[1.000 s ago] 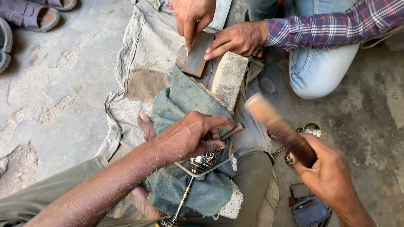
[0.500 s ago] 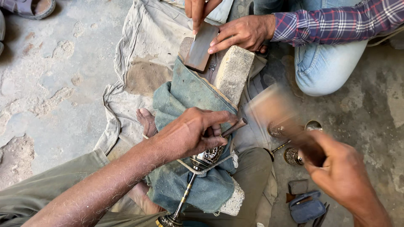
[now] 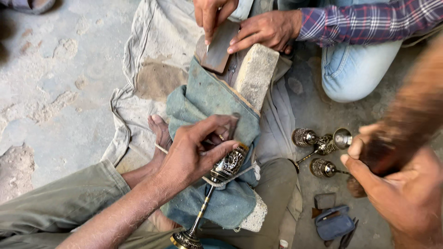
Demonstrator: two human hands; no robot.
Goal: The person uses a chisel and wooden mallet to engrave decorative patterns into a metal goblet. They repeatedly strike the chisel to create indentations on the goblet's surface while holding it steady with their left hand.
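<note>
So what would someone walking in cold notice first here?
Probably the engraved metal goblet at centre, lying on a blue cloth with the left hand pinning a thin tool to its cup. At right, the right hand holds a blurred wooden mallet raised. At top, another person's hands work a small tool on a flat dark slab.

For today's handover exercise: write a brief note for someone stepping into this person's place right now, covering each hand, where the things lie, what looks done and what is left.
Left hand: pins the engraved goblet on the blue cloth, holding a thin tool.
Right hand: raised, gripping a wooden mallet, blurred.
Finished-looking goblets lie on the floor to the right.
Done: the goblet's cup shows engraving.
Left: cannot tell how much.
</note>
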